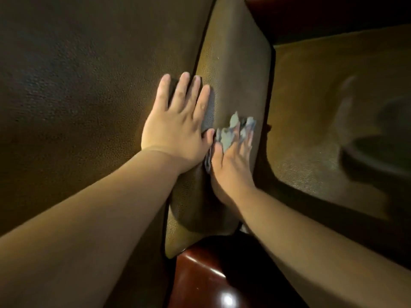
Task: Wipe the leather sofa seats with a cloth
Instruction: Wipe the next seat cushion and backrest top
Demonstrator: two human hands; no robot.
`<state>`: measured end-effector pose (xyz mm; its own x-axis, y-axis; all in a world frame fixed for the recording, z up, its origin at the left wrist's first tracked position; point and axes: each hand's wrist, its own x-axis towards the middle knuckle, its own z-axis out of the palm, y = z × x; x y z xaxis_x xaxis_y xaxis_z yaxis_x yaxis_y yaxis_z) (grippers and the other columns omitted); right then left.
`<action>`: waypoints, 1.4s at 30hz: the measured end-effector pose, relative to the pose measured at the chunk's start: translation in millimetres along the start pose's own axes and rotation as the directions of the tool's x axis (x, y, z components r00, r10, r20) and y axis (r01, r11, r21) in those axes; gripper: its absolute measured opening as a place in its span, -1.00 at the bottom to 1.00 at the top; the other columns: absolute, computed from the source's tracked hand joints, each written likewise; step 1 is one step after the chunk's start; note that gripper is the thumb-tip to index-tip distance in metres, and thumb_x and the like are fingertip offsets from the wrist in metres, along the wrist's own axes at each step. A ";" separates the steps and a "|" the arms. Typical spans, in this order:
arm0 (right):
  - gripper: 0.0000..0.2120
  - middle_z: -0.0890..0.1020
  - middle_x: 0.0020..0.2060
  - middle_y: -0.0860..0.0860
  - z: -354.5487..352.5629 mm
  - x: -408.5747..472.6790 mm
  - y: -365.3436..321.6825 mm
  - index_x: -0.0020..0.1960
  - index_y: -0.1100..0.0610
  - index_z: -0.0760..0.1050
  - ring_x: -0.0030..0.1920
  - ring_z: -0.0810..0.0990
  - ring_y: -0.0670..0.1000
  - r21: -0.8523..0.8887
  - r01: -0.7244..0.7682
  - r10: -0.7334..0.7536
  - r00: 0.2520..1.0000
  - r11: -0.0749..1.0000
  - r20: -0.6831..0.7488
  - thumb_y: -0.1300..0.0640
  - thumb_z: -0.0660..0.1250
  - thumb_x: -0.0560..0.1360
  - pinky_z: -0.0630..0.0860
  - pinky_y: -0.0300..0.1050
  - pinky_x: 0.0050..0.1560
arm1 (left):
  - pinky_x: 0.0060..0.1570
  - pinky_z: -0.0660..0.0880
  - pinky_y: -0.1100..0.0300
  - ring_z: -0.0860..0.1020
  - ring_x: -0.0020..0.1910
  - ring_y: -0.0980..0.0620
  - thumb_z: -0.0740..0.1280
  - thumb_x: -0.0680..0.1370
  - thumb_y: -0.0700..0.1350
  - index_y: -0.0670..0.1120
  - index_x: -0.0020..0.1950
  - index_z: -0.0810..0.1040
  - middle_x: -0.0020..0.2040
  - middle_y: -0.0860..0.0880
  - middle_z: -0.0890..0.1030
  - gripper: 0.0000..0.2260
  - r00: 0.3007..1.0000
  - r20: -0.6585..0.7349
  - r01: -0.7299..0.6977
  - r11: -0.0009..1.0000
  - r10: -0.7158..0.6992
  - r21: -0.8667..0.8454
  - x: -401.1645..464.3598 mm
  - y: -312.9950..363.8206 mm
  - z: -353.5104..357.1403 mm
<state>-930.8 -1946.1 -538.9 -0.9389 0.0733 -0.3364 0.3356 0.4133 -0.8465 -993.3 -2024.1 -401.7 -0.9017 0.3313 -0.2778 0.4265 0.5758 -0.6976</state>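
Glossy wood arm (200, 283) nearest. Left hand (175, 127) flat, bracing big cushion (89, 85). Right hand (231, 161) clutching cloth (231, 132), mid-wipe on narrow cushion (235, 70). Next: stroke onward, steady pressure.

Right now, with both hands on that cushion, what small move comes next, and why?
Probably slide the right hand with the cloth further up the cushion. The cloth is bunched under its fingers about halfway along, and bare leather lies beyond. The left hand lies flat across the seam beside it and could stay there as a brace.
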 end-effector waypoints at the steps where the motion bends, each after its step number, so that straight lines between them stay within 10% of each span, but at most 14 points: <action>1: -0.19 -0.10 0.64 0.33 7.1 -23.4 11.2 0.67 0.28 -0.04 0.66 -0.15 0.27 -0.018 0.077 -0.077 0.997 0.997 0.025 -0.31 -0.26 0.67 0.02 0.27 0.64 | 0.61 -0.26 -0.28 -0.14 0.70 -0.20 -0.22 0.66 0.27 -0.13 0.72 -0.15 0.73 -0.18 -0.04 -0.28 1.000 -0.020 0.016 1.000 -0.016 -0.002 -0.1 3.1 3.8; 6: -0.24 -0.42 0.60 0.18 -9.8 -115.4 32.3 0.63 0.02 -0.47 0.58 -0.51 0.14 -0.190 0.206 -0.111 0.901 0.960 0.419 -0.31 -0.27 0.59 -0.14 0.15 0.66 | 0.61 -0.19 -0.31 -0.11 0.70 -0.24 -0.16 0.67 0.25 -0.17 0.72 -0.15 0.72 -0.23 -0.01 -0.27 0.999 -0.043 0.011 1.000 -0.011 -0.008 0.1 2.5 3.9; 9: -0.38 -0.15 0.64 0.32 -0.7 -55.1 28.0 0.63 0.07 0.12 0.62 -0.29 0.37 -0.169 0.308 -0.276 0.943 0.936 0.188 -0.20 -0.17 0.67 -0.08 0.39 0.61 | 0.61 -0.20 -0.31 -0.08 0.70 -0.25 -0.12 0.66 0.25 -0.18 0.72 -0.13 0.72 -0.22 0.02 -0.25 0.999 -0.053 0.005 1.000 -0.006 -0.021 1.2 8.3 7.4; 13: -0.21 -0.12 0.67 0.21 -17.5 42.8 7.4 0.68 0.22 -0.14 0.67 -0.23 0.12 0.011 -0.018 0.019 0.998 1.000 -0.060 -0.25 -0.25 0.61 -0.14 0.21 0.65 | 0.61 -0.21 -0.31 -0.08 0.70 -0.25 -0.11 0.64 0.25 -0.18 0.72 -0.14 0.72 -0.21 0.02 -0.24 0.997 -0.065 0.028 1.000 -0.028 0.004 1.2 9.8 11.5; 17: -0.34 -0.09 0.65 0.29 -1.1 -36.1 21.7 0.65 0.26 -0.03 0.66 -0.18 0.25 -0.009 0.214 -0.214 0.977 0.977 -0.003 -0.15 -0.13 0.72 0.01 0.37 0.61 | 0.61 -0.22 -0.33 -0.09 0.69 -0.27 -0.02 0.65 0.24 -0.20 0.71 -0.14 0.71 -0.26 0.02 -0.22 0.997 -0.072 0.025 0.999 -0.028 -0.047 3.6 9.8 9.5; 21: -0.25 -0.27 0.65 0.21 -7.7 -70.8 47.1 0.66 0.10 -0.36 0.64 -0.38 0.12 -0.026 0.279 -0.262 0.928 0.960 0.266 -0.23 -0.08 0.69 -0.03 0.24 0.64 | 0.61 -0.19 -0.33 -0.07 0.68 -0.32 -0.04 0.64 0.22 -0.23 0.71 -0.13 0.68 -0.35 0.01 -0.23 0.997 -0.077 0.019 0.997 -0.025 -0.070 4.5 10.5 9.7; 25: -0.41 0.00 0.66 0.26 -33.6 34.8 -1.9 0.67 0.17 -0.04 0.67 -0.06 0.18 0.114 0.296 -0.287 0.954 0.948 -0.087 -0.10 -0.09 0.74 0.10 0.30 0.61 | 0.61 -0.20 -0.30 -0.03 0.68 -0.32 0.01 0.63 0.19 -0.26 0.70 -0.06 0.67 -0.36 0.06 -0.23 0.994 -0.109 0.000 0.995 -0.011 -0.099 6.2 11.5 15.6; 29: -0.46 -0.10 0.69 0.01 -54.1 61.1 -49.6 0.70 0.03 -0.10 0.61 -0.28 -0.19 0.174 0.360 -0.359 0.933 0.917 -0.040 -0.03 -0.08 0.76 -0.26 -0.01 0.65 | 0.61 -0.26 -0.28 0.00 0.68 -0.30 0.01 0.67 0.12 -0.23 0.71 0.01 0.69 -0.30 0.08 -0.31 0.985 -0.169 -0.052 0.991 0.031 -0.122 7.4 10.5 20.4; 32: -0.43 -0.05 0.68 0.08 -27.4 14.8 -0.6 0.70 0.00 -0.06 0.67 -0.22 0.00 0.182 0.479 -0.481 0.876 0.859 -0.034 -0.12 -0.08 0.74 -0.13 0.20 0.65 | 0.62 -0.25 -0.27 -0.01 0.69 -0.28 0.03 0.67 0.12 -0.29 0.69 -0.06 0.69 -0.32 0.04 -0.27 0.986 -0.164 -0.026 0.987 -0.001 -0.160 7.4 9.0 18.1; 35: -0.39 -0.06 0.68 0.16 -21.2 4.0 36.3 0.69 0.12 -0.02 0.67 -0.21 0.11 0.092 0.415 -0.424 0.900 0.905 0.106 -0.14 -0.08 0.72 -0.03 0.31 0.62 | 0.63 -0.20 -0.27 0.05 0.69 -0.26 0.11 0.63 0.13 -0.31 0.69 -0.03 0.68 -0.33 0.08 -0.22 0.985 -0.167 0.001 0.984 -0.031 -0.176 7.6 11.4 18.8; 42: -0.39 -0.20 0.68 0.06 -70.6 140.6 -20.5 0.69 0.02 -0.21 0.65 -0.27 -0.01 0.067 0.152 -0.144 0.984 0.986 -0.108 -0.14 -0.09 0.74 -0.15 0.08 0.67 | 0.63 -0.13 -0.29 0.03 0.69 -0.28 0.08 0.64 0.19 -0.25 0.70 0.01 0.68 -0.34 0.07 -0.23 0.990 -0.144 -0.013 0.989 -0.008 -0.144 8.5 13.6 17.4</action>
<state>-1075.1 -1880.2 -539.7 -0.9802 0.1108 -0.1642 0.1934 0.3575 -0.9137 -996.4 -2026.5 -425.0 -0.8854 0.4310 -0.1740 0.4439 0.6732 -0.5914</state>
